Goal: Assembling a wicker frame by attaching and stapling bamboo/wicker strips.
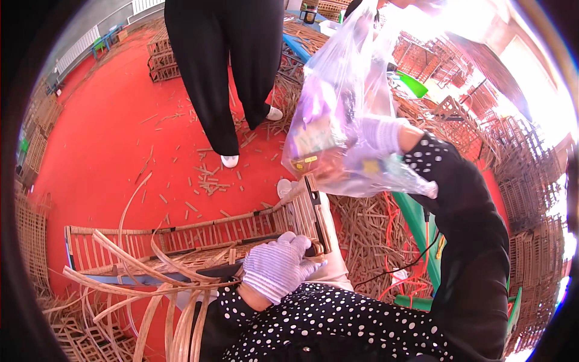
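Observation:
A long wicker basket, open-slatted with dark corner pieces, lies across my lap. Long pale strips curve off its left part. My left hand, in a striped white glove, is closed on the basket near its right end, its thumb pointing right. Above that end hangs a clear plastic bag with colourful packages inside, blurred. My right hand, gloved too, reaches up to the bag from the right; plastic and blur hide its fingers. Another person's hand seems to be near the bag's top, washed out by glare.
A person in black trousers stands on the red floor ahead. Loose wood strips are heaped beside my lap, next to a green frame with orange and black cords. Stacked wicker baskets line the right side.

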### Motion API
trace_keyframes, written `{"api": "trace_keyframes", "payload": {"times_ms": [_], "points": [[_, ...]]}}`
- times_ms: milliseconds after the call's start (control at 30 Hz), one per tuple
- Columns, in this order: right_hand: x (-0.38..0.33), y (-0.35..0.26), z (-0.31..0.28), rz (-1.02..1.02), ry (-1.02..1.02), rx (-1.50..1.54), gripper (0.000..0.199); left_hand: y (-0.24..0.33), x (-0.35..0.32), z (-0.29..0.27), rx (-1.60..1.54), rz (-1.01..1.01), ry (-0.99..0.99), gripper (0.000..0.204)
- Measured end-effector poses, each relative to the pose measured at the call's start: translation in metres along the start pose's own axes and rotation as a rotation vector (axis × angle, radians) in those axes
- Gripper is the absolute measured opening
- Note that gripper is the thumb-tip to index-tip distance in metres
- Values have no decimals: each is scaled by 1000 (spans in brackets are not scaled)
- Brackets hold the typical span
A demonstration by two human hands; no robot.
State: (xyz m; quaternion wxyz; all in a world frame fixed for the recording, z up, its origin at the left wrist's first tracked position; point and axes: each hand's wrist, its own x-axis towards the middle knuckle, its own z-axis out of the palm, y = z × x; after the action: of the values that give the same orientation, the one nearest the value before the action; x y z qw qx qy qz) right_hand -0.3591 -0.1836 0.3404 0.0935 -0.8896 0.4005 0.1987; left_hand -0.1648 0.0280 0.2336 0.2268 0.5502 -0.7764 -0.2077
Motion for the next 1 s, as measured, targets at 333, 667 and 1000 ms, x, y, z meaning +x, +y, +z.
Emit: {"api": "trace_keyframes", "payload": {"times_ms": [333, 667, 1000], "points": [[-169, 37, 24, 138, 855, 654, 23, 0, 0, 9, 87, 100, 218, 39], [-266, 138, 173, 374, 1507, 1447, 27, 10, 5, 10, 100, 100, 245, 39], [-296, 166, 367, 1233, 1524, 1357, 32, 6, 10, 17, 32, 117, 208, 39]]}}
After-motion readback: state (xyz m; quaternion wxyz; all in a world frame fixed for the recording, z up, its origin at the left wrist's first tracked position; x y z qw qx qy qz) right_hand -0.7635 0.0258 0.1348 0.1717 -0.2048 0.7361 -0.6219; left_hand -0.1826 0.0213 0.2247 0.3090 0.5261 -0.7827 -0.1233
